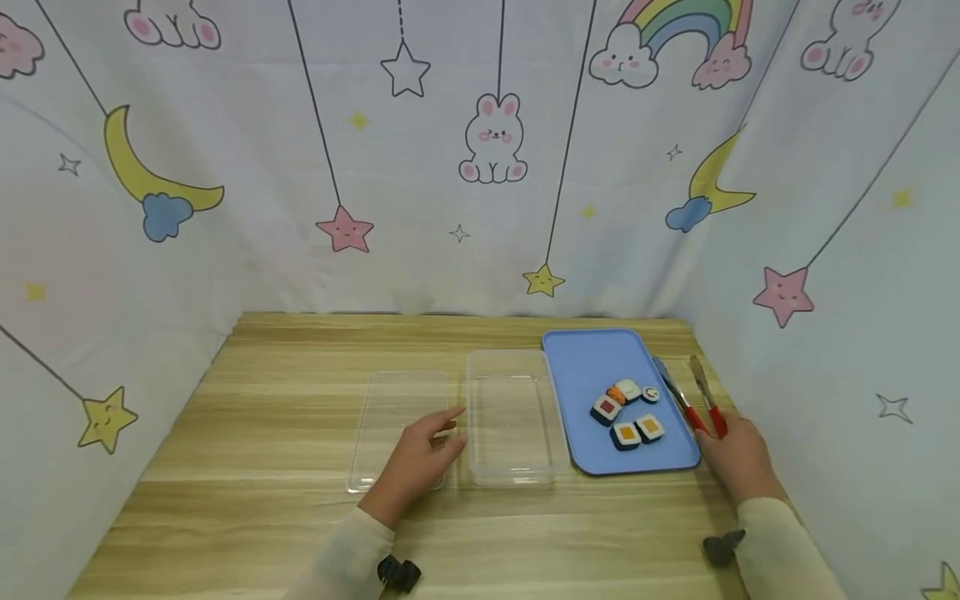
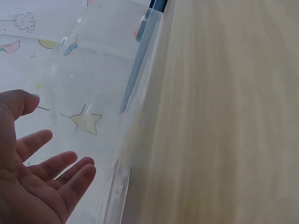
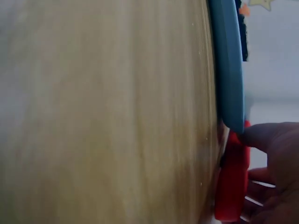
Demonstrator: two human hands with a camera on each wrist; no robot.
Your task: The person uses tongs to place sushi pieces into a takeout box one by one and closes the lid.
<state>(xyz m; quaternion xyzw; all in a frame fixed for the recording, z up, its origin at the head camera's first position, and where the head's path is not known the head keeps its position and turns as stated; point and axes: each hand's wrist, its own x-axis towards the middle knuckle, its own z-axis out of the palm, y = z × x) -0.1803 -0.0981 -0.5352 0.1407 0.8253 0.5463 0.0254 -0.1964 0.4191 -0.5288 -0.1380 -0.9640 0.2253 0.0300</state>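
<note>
My right hand (image 1: 738, 458) is at the red handles of the metal tongs (image 1: 703, 385), which lie spread apart along the tray's right side. In the right wrist view the thumb and fingers (image 3: 261, 179) lie around a red handle (image 3: 232, 182). My left hand (image 1: 420, 454) holds nothing, its fingers loosely spread at the left side of a clear plastic box (image 1: 513, 479). The left wrist view shows those fingers (image 2: 77, 184) in front of the box's clear wall (image 2: 100, 70). Several sushi pieces (image 1: 626, 435) sit on the blue tray (image 1: 585, 358).
A clear, flat lid (image 1: 405, 392) lies left of the box, partly behind my left hand. The box stands close against the tray's left edge. Printed curtains (image 1: 420, 167) enclose the wooden table (image 1: 247, 433) at the back and both sides.
</note>
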